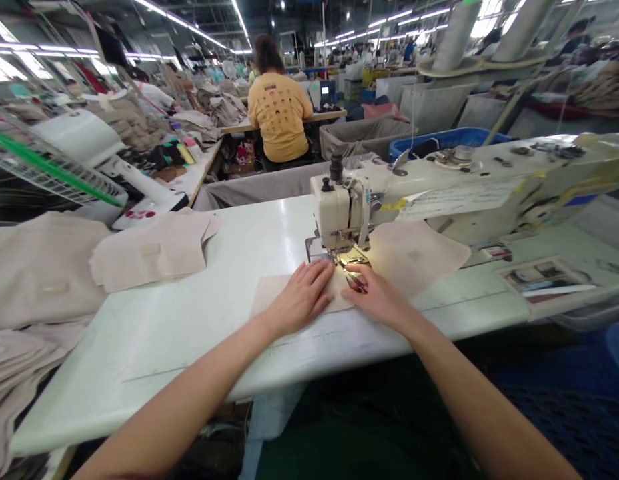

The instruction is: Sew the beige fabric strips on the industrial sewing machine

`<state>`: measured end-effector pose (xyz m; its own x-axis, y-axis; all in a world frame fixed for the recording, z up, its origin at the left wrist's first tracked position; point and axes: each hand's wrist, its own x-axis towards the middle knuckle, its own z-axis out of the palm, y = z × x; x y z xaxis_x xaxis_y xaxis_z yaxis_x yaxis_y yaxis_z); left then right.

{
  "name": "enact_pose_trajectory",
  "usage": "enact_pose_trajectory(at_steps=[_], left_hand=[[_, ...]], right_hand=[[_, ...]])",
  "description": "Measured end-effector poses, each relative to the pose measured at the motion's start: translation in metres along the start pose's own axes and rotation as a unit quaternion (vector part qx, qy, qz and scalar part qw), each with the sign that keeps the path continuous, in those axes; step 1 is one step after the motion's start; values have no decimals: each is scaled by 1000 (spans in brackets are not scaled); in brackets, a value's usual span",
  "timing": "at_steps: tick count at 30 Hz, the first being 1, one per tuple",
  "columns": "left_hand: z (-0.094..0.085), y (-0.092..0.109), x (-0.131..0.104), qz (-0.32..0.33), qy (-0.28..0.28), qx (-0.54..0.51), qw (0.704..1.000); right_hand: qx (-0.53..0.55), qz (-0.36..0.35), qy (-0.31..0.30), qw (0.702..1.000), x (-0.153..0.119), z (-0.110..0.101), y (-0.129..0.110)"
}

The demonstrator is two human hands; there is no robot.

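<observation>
My left hand point(305, 293) lies flat on a beige fabric panel point(267, 293), fingers stretched out, their tips just left of the presser foot. My right hand point(377, 297) is closed around a slim two-armed metal tool point(357, 283) pointing at the needle area; whether it is tweezers or small snips I cannot tell. Both hands are at the head of a cream sewing machine point(339, 213), lit by a small yellow lamp. The beige fabric runs under the foot and spreads out beneath the machine arm on the right. My hands partly hide the stitching spot.
Stacked beige panels point(152, 253) sit on the left of the white table point(189, 333). A white desk lamp or fan-like fixture point(84, 137) stands behind them. Right are a tool tray point(549, 280) and thread cones point(457, 37). A person in a yellow shirt point(279, 117) sits ahead.
</observation>
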<state>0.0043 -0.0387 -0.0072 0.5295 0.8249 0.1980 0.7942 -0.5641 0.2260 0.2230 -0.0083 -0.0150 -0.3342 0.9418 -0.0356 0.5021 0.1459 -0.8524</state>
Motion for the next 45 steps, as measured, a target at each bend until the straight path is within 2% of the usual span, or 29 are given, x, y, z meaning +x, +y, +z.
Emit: enact_pose_trajectory(at_steps=[7, 21, 23, 25, 27, 29, 34, 39, 45], left_hand=[[-3, 1, 1, -5, -24, 6, 1000], [-4, 2, 2, -6, -33, 14, 999], [-3, 2, 2, -7, -26, 16, 1000], [-3, 0, 2, -4, -18, 15, 1000], [-2, 0, 1, 0, -8, 16, 1000], [-3, 1, -1, 6, 7, 34, 999], [-5, 17, 0, 67, 2, 71, 995], [-6, 29, 6, 29, 1, 63, 998], [-8, 22, 14, 12, 3, 49, 999]], right_hand=[[-50, -25, -48, 997, -2, -5, -5], [-165, -40, -23, 985, -13, -10, -12], [-180, -76, 2, 981, -18, -10, -8], [-199, -149, 25, 968, -25, -10, -2], [-224, -220, 14, 949, -32, -9, 3], [-243, -251, -15, 937, -38, -8, 6], [-268, -239, -30, 933, -47, -3, 1], [-282, -218, -12, 934, -51, 4, -1], [-288, -195, 4, 938, -44, 7, -2]])
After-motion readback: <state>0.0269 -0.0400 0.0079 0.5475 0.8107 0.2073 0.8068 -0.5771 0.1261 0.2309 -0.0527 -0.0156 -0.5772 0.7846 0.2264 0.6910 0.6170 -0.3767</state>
